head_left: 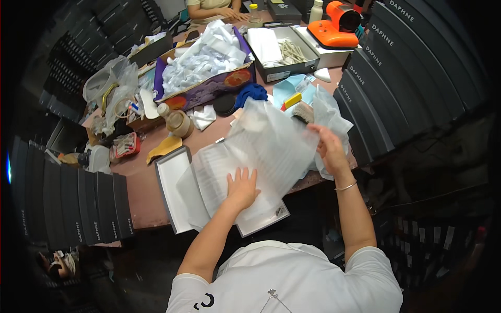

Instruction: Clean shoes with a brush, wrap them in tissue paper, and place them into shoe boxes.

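A sheet of thin white tissue paper (276, 141) spreads over an open white-lined shoebox (176, 195) at the table's front edge. My left hand (243, 189) presses on the paper with fingers spread and holds nothing. On the right, my right hand (330, 148) has its fingertips at the paper's raised right edge, seemingly pinching it. The paper there is smeared by motion. It hides most of the box's inside; the box's lower right corner shows below it. Just beyond my right hand lie a brush (302, 111) and a yellow-handled tool (292, 100).
Tall stacks of black shoeboxes (386, 88) flank me at right, with more boxes (73, 203) at left. Farther back stand a purple carton (209, 86) of crumpled paper, a box (289, 70) of sticks and an orange device (334, 31). A person's hands (229, 14) rest across the table.
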{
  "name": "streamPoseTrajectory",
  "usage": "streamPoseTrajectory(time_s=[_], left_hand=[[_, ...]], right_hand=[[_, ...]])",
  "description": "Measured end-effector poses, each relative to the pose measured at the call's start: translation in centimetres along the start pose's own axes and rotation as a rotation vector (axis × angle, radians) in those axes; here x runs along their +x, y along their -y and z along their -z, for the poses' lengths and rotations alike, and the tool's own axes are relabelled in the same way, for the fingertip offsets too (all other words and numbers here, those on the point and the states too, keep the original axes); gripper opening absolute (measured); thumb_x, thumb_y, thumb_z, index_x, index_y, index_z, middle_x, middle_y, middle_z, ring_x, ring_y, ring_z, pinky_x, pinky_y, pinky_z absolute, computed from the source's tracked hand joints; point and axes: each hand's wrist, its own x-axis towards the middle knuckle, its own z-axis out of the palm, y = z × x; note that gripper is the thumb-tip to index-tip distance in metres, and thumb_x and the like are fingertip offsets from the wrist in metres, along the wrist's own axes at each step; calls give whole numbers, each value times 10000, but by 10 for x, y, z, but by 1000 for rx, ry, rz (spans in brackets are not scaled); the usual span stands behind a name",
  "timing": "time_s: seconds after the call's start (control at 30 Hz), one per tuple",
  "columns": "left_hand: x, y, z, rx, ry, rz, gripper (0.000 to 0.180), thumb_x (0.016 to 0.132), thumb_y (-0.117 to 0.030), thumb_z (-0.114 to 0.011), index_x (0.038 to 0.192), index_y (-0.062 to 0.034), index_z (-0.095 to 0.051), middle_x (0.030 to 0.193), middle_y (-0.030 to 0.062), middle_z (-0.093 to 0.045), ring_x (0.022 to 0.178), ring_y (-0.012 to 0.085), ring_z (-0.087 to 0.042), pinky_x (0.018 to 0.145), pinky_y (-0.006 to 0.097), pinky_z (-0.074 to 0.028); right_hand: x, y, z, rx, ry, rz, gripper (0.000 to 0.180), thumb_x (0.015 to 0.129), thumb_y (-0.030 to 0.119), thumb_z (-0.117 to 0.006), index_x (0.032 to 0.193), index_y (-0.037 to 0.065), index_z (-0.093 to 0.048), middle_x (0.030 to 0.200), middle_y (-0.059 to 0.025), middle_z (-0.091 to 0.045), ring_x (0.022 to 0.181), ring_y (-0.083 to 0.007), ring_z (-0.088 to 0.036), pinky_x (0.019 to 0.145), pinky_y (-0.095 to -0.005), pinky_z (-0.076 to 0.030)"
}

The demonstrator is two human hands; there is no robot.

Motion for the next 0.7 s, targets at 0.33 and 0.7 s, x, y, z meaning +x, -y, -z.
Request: streamPoseTrajectory(time_s=[0.33, 0.7], left_hand=[[-29, -17, 5, -91, 8, -167, 493, 867, -230, -641, 1242, 51, -488, 1305, 234, -494, 1275, 387, -429, 1063, 554, -301], [-4, -81, 2, -254, -279, -359, 594, 898, -354, -603, 1385, -68, -419, 1377, 232, -417, 1330, 388, -358, 1080, 585, -252]], right_hand=[[30, -131, -9, -1427, 215, -6, 457, 840, 356, -661, 1057, -43, -608, 968, -250, -647, 822, -413, -655, 694, -500, -531], [17, 93, -22, 333, 93, 349, 454, 987, 339, -486, 1232, -43, -515, 1154, -149, -624, 1035, -269, -642, 861, -409, -557]])
